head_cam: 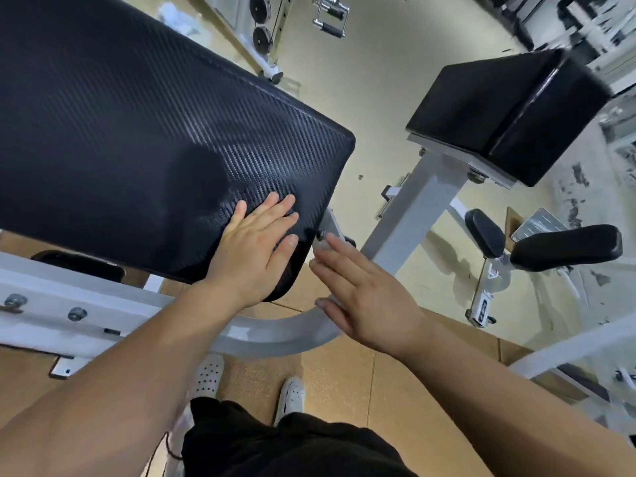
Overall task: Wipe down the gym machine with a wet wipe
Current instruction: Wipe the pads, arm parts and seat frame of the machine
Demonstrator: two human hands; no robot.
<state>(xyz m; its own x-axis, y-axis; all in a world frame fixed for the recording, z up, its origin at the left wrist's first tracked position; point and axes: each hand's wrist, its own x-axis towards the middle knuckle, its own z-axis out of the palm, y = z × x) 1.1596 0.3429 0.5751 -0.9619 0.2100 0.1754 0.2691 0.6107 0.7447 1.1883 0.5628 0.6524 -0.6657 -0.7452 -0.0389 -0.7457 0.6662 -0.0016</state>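
Observation:
A large black textured pad (130, 132) of the gym machine fills the upper left, mounted on a white metal frame (275, 333). My left hand (256, 246) lies flat on the pad's near right corner, fingers straight. My right hand (364, 290) hovers just right of that corner with fingers extended, its fingertips close to a bolt (321, 234) on the pad's bracket. No wipe shows in either hand. A white crumpled thing (177, 15) lies on the floor beyond the pad, blurred.
A second black padded seat (499, 108) on a white post (409, 222) stands at right, with black roller pads (564, 246) beyond. A cable handle (330, 15) hangs at top. My feet in white shoes (290, 395) stand on brown floor mats.

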